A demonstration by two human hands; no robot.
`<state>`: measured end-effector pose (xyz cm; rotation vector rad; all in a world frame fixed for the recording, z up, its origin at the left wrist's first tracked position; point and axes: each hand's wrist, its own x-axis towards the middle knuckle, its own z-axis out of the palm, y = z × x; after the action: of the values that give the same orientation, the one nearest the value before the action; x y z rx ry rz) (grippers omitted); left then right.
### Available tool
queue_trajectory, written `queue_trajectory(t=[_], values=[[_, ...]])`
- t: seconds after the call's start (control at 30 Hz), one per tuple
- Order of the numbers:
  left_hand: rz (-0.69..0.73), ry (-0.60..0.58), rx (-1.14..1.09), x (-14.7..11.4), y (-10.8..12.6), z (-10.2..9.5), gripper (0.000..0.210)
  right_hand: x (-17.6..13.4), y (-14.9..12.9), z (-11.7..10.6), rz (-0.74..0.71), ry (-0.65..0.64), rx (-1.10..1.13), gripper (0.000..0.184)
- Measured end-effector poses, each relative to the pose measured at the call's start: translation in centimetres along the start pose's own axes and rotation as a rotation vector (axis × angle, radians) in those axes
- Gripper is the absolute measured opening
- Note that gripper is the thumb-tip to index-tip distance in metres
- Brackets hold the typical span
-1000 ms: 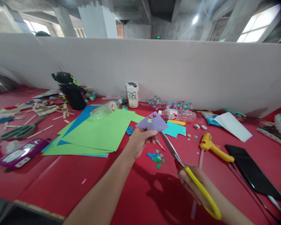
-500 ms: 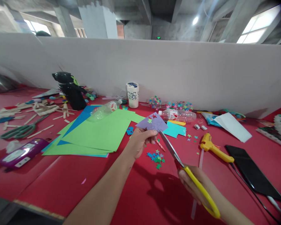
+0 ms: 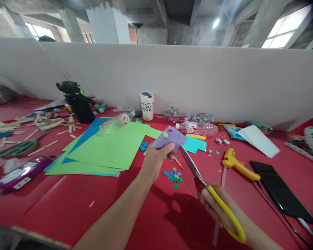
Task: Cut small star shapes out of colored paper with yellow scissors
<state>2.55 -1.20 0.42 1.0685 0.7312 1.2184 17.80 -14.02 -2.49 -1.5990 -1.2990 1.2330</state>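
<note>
The left hand (image 3: 156, 160) pinches a purple paper (image 3: 169, 138) by its near edge and holds it up off the red table (image 3: 67, 201). The paper's right edge meets the tip of the scissors (image 3: 198, 175), whose blades look nearly shut. The right hand (image 3: 214, 205) grips the scissors by their yellow handle, low and to the right of the left hand. Bare red table lies open below and to the left of both forearms. A small heap of paper stars (image 3: 174, 173) sits just under the blades. Green sheets (image 3: 106, 149) spread left of the left hand; a yellow glue gun (image 3: 236, 162) lies right of the scissors. The right hand's fingers are mostly hidden behind the handle, and its wrist is cut off by the lower edge.
</note>
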Motion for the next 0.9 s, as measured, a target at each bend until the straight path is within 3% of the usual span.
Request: queue_trajectory(t=[0.13, 0.4, 0.57, 0.9], values=[[0.014, 0.021, 0.030, -0.3, 0.0, 0.1, 0.014, 0.0, 0.0, -0.2, 0.017, -0.049, 0.009, 0.053], [0.040, 0.005, -0.047, -0.9, -0.6, 1.0, 0.012, -0.2, -0.2, 0.4, 0.020, 0.023, 0.047, 0.052], [0.019, 0.063, -0.137, -1.6, -1.1, 1.8, 0.011, -0.2, -0.5, 0.8, 0.011, 0.049, 0.074, 0.054], [-0.034, 0.083, -0.260, -2.0, -1.7, 2.4, 0.009, 0.3, 0.6, 1.3, 0.050, 0.022, 0.121, 0.055]])
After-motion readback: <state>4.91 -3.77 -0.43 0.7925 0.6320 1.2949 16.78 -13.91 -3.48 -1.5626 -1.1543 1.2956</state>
